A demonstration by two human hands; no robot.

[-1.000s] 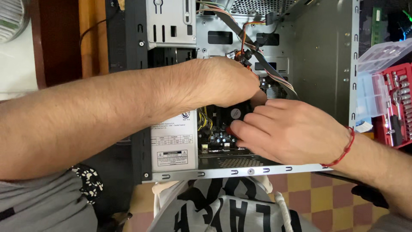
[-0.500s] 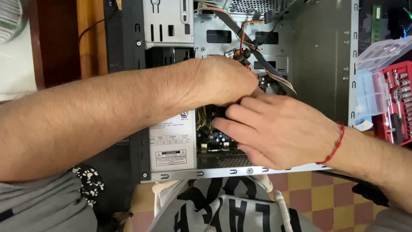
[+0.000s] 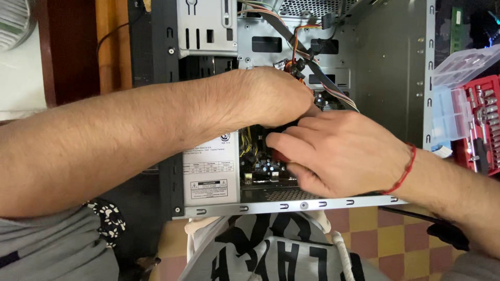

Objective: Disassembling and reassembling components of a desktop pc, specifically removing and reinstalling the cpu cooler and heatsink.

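- An open computer case [image 3: 396, 99] is seen lying on its side, its inside facing the camera.
- The left hand [image 3: 271, 99] is reached into the case from the left; its fingers are curled downward and hidden behind the right hand, so whether anything is gripped cannot be told.
- The right hand [image 3: 338, 153] is brought in from the right and laid just below the left one, the two hands touching.
- A small red-handled object [image 3: 279, 156] is pinched between the right thumb and fingers; only a sliver of it is shown, and its kind cannot be told.
- That red object is held inside the case, just right of the power supply [image 3: 211, 171] and above the circuit board [image 3: 263, 169].
- The power supply, a grey box with a white label, is set in the lower left corner of the case.
- A flat grey ribbon cable [image 3: 323, 78] and a bundle of coloured wires [image 3: 297, 49] are strung above the hands.
- A red thread bracelet [image 3: 405, 169] is worn on the right wrist.
- A red socket tool set [image 3: 482, 122] with a clear lid is placed well to the right of the case.
- A checkered floor [image 3: 385, 234] is shown below the case.
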